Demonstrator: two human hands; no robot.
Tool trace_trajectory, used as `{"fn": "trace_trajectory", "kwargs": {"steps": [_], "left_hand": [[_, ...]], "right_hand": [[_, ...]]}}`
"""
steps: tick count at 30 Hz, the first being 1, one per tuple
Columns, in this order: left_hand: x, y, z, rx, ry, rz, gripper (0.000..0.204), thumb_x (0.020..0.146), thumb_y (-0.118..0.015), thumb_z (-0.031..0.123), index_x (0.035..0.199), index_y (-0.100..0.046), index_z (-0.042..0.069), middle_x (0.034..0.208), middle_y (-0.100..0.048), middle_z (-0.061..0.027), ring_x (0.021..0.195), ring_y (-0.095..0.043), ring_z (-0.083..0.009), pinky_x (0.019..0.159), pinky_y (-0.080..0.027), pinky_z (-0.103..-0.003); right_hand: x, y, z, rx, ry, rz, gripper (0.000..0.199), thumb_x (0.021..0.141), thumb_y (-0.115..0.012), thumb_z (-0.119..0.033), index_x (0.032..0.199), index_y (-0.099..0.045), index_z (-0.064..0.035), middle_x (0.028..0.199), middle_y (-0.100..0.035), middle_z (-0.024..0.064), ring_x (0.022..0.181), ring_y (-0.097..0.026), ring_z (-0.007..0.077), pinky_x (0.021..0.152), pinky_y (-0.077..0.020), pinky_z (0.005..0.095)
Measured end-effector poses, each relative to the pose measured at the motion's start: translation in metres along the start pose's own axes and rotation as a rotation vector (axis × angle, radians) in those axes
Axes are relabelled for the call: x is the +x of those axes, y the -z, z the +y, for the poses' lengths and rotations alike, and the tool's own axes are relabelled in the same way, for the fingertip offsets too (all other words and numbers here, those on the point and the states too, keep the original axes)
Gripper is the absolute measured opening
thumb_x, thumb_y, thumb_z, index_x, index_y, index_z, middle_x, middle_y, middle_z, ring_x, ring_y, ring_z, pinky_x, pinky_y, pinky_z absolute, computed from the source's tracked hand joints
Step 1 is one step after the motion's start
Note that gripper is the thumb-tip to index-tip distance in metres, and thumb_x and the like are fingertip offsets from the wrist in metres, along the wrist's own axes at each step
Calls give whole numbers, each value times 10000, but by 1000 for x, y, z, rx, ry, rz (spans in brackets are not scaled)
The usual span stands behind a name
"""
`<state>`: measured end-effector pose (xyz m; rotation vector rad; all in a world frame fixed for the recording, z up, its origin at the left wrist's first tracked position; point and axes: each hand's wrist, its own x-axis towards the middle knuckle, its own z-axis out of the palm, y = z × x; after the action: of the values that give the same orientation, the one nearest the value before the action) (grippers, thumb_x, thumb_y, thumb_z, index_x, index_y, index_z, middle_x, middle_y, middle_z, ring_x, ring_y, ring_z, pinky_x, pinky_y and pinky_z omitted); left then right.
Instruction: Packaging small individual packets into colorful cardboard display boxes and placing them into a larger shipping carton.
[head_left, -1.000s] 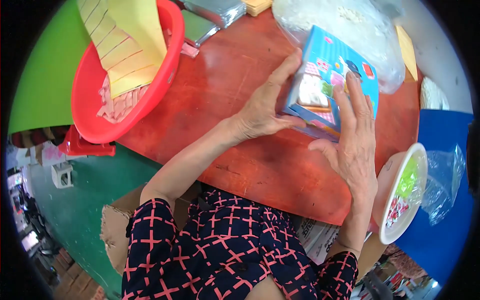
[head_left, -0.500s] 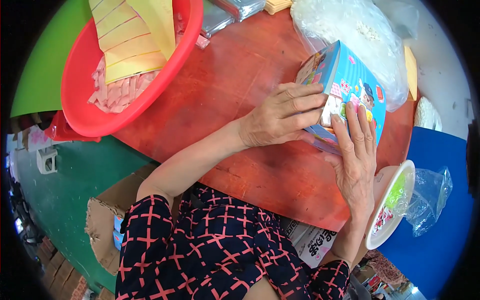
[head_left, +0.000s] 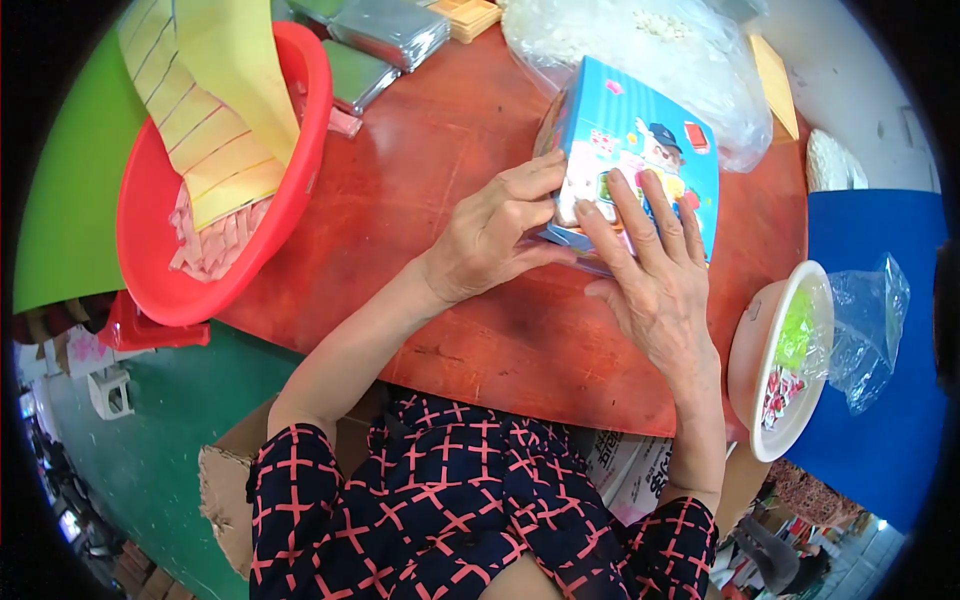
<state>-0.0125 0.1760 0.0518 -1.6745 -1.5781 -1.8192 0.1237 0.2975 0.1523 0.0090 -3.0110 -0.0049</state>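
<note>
A blue cardboard box (head_left: 630, 125) printed with a cartoon figure and coloured shapes is tilted on the red table (head_left: 440, 170). My left hand (head_left: 500, 225) grips its near left edge, fingertips on the side and thumb under the lower corner. Spread over the printed face lie the fingers of my right hand (head_left: 650, 265), with the thumb apart toward the near edge. The box's underside and far side are hidden.
At left stands a red basin (head_left: 312, 130) with pink wrapped pieces and yellow sheets (head_left: 215, 120). Silvery packs (head_left: 385, 35) and a large clear bag (head_left: 640, 60) lie at the back. A white bowl (head_left: 745, 370) holding green and red packets sits right, beside a clear plastic bag (head_left: 865, 335).
My view has shifted, so the whole scene sits differently. The box is turned slightly, and its printed face shows more; both hands stay on it.
</note>
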Motion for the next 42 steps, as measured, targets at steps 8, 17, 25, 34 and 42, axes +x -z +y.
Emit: {"fn": "trace_trajectory", "kwargs": {"steps": [8, 17, 25, 34, 42], "left_hand": [[0, -8, -2, -264, -18, 58, 506, 663, -762, 215, 1044, -462, 70, 1259, -378, -257, 1142, -443, -375, 892, -456, -416], [105, -29, -10, 258, 86, -722, 408, 887, -437, 306, 1242, -441, 105, 1329, -374, -178, 1218, -344, -411, 1001, -258, -494], [98, -61, 9, 627, -102, -894, 531, 841, -460, 446, 1326, -366, 252, 1364, -334, -148, 1242, -302, -374, 970, -208, -533], [84, -56, 43, 711, -15, -942, 561, 811, -472, 472, 1313, -382, 239, 1375, -312, -145, 1267, -266, -369, 994, -187, -548], [88, -62, 48, 731, 19, -960, 553, 806, -466, 411, 1317, -375, 222, 1384, -296, -138, 1287, -235, -362, 1032, -144, -532]], "right_hand": [[-7, -11, 5, -40, -43, 84, 664, 597, -688, -142, 1230, -500, -215, 1336, -408, 58, 1232, -373, 282, 1010, -274, 474], [-18, -40, 6, 77, -69, 376, 390, 685, -590, -95, 1071, -550, -129, 1178, -496, 90, 1173, -420, 293, 969, -325, 479], [-54, -39, -16, 206, -66, 498, 467, 653, -631, -143, 1109, -543, -101, 1110, -513, 88, 1090, -461, 325, 924, -373, 431], [-102, -3, 1, 428, -98, 690, 559, 641, -660, -390, 1047, -576, -15, 1158, -543, 144, 1129, -484, 308, 918, -408, 433], [-99, -23, 6, 473, -254, 426, 913, 555, -702, -434, 1237, -387, 85, 1300, -399, 214, 1261, -331, 317, 1038, -259, 444]]}}
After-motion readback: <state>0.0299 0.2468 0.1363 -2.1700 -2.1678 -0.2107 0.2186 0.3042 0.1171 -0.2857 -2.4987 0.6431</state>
